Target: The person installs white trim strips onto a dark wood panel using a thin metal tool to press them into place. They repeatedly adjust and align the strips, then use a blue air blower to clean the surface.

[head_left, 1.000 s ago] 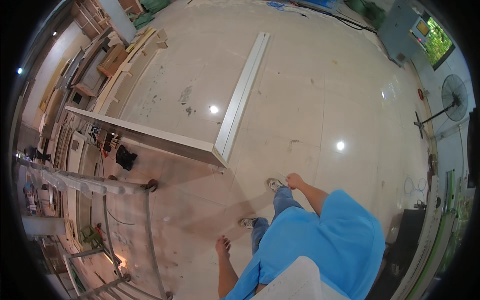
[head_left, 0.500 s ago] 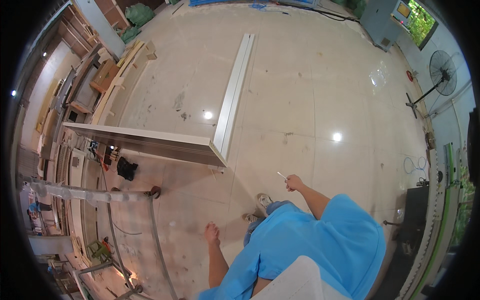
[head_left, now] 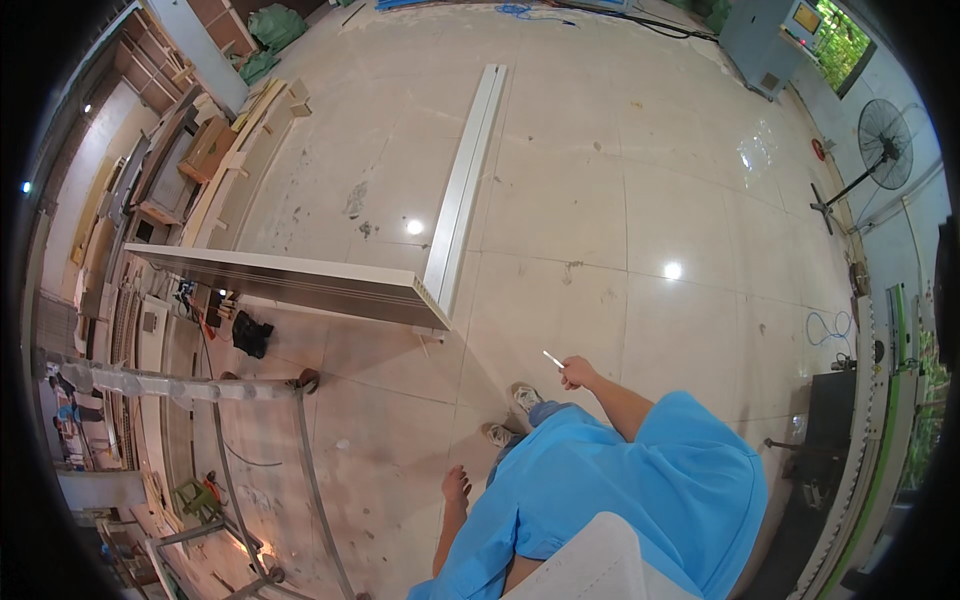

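Observation:
My right hand (head_left: 574, 373) is out in front of my body, its fingers closed on a thin white stick (head_left: 552, 358) that looks like a cigarette and points up and to the left. Low by my left side hangs my left hand (head_left: 456, 484), fingers loosely curled and somewhat apart, with nothing visible in it. Nearest ahead is a long dark panel with a pale top edge (head_left: 290, 270), standing on its edge. Its right end meets a long silvery-white profile (head_left: 466, 185) that lies along the floor away from me. Neither hand touches them.
On the left stands a metal frame with a wrapped top bar (head_left: 170, 385); a black bag (head_left: 251, 334) lies beyond it. Wooden boards (head_left: 235, 160) line the far left. To the right are a standing fan (head_left: 886, 148), a grey cabinet (head_left: 765, 45) and a long machine (head_left: 870, 420).
My left hand has swung right and a little down, closer to my body. My right hand, with the white stick, has shifted slightly left and down.

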A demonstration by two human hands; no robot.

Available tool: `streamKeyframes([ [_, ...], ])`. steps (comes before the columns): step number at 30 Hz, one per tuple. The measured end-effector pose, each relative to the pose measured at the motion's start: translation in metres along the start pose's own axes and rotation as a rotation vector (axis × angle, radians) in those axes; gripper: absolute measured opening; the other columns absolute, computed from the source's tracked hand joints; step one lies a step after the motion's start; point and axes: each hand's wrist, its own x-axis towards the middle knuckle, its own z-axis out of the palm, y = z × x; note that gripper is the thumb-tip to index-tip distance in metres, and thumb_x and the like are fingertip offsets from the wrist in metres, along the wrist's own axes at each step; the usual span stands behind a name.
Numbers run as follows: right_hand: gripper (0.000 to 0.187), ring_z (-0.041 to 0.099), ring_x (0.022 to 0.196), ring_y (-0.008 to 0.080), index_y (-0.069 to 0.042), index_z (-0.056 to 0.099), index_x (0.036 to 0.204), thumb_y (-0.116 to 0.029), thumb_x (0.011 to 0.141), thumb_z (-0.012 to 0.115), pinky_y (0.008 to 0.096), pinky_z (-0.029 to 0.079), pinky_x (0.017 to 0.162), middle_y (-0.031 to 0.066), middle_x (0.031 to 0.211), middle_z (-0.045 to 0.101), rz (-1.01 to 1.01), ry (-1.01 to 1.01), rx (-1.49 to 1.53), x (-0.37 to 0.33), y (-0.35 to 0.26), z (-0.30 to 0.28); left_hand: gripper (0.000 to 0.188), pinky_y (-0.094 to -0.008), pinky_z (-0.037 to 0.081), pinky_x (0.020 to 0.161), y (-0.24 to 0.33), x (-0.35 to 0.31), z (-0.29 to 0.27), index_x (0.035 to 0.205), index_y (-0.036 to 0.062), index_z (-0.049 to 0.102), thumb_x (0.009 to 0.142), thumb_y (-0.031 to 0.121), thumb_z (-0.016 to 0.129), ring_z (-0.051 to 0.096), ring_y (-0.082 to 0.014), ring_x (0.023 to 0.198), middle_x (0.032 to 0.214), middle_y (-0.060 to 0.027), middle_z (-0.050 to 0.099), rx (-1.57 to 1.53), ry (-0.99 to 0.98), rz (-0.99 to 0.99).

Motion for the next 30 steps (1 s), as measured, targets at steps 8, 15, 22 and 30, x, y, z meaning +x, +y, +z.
streamKeyframes([
  [8, 0.023, 0.072, 0.059, 0.0246, 0.004, 0.065, 0.111, -0.014, 0.099, 0.057, 0.0363, 0.056, 0.048, 0.0185, 0.085, 0.074, 0.044, 0.079, 0.024, 0.010, 0.042, -0.011, 0.024, -0.0364, 0.051, 0.070, 0.022, 0.034, -0.021, 0.110, 0.0111, 0.065, 0.095, 0.030, 0.069, 0.058, -0.0179, 0.084, 0.094, -0.0037, 0.061, 0.004, 0.109, 0.055],
  [15, 0.021, 0.067, 0.055, 0.0207, -0.003, 0.065, 0.110, -0.021, 0.101, 0.060, 0.0334, 0.052, 0.046, 0.0131, 0.075, 0.071, -0.114, 0.079, -0.027, 0.030, -0.001, 0.014, 0.023, -0.0245, 0.041, 0.060, 0.078, 0.014, 0.039, 0.100, 0.0060, 0.071, 0.101, 0.028, 0.065, 0.051, -0.0060, 0.068, 0.078, 0.0039, 0.059, -0.105, -0.055, 0.373],
  [22, 0.023, 0.060, 0.057, 0.0118, -0.005, 0.071, 0.108, -0.024, 0.103, 0.058, 0.0310, 0.048, 0.056, 0.0063, 0.071, 0.069, -0.510, 0.144, -0.312, 0.017, -0.146, 0.052, 0.028, -0.0302, 0.053, 0.086, 0.160, 0.013, 0.103, 0.112, -0.0016, 0.071, 0.100, 0.023, 0.067, 0.068, -0.0169, 0.095, 0.101, -0.0086, 0.075, 0.028, -0.159, 0.537],
  [30, 0.020, 0.067, 0.059, 0.0160, -0.006, 0.064, 0.116, -0.020, 0.104, 0.059, 0.0347, 0.051, 0.055, 0.0076, 0.069, 0.068, -0.651, 0.118, -0.445, 0.013, -0.229, 0.115, 0.035, -0.0307, 0.050, 0.095, 0.255, 0.042, 0.157, 0.134, 0.0045, 0.063, 0.103, 0.021, 0.064, 0.066, -0.0166, 0.105, 0.119, -0.0075, 0.070, -0.056, -0.216, 0.765],
])
